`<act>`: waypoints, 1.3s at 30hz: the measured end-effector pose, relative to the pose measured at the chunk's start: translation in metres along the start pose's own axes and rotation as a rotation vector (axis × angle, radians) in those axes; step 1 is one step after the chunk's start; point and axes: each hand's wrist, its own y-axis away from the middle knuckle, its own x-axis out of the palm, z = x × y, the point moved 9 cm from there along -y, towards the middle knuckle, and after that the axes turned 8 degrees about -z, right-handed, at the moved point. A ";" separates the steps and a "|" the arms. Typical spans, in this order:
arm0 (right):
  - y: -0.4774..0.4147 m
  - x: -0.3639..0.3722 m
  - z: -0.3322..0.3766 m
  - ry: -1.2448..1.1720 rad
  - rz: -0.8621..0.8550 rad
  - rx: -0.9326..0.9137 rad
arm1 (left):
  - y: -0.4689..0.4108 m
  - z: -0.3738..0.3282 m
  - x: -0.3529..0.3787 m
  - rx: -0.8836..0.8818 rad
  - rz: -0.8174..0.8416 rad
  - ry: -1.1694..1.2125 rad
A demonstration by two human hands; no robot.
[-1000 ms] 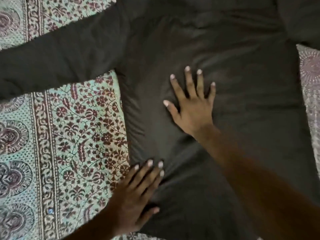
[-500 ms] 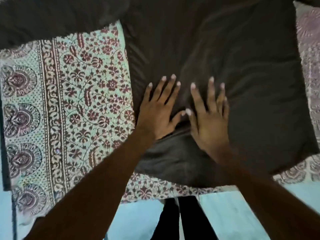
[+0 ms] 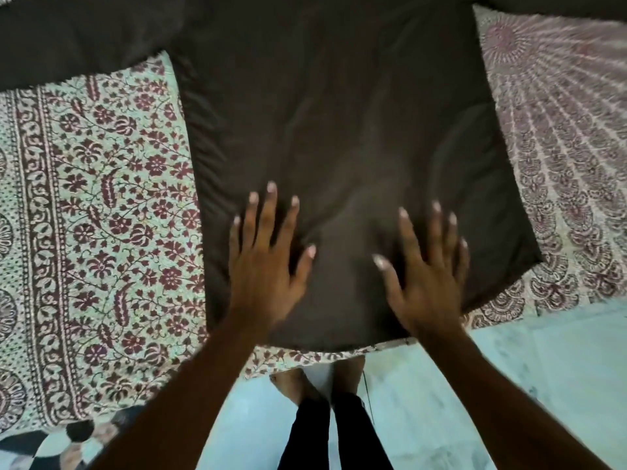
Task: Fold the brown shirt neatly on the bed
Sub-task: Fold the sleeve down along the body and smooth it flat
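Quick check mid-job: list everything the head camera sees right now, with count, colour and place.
shirt: one, dark brown, spread flat across the middle of the bed, one sleeve stretched out to the upper left.
bedsheet: one, pale green with maroon floral print, under the shirt and showing on both sides.
floor: one, light blue-grey, along the bottom below the bed edge.
left hand: one, fingers spread, palm down on the shirt near its lower hem.
right hand: one, fingers spread, palm down on the shirt, apart from the left hand.
legs: two, in black trousers, feet bare, at the bed edge.
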 end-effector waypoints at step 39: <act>-0.024 -0.011 -0.092 0.036 -0.070 0.061 | -0.013 -0.021 0.014 -0.213 -0.098 -0.049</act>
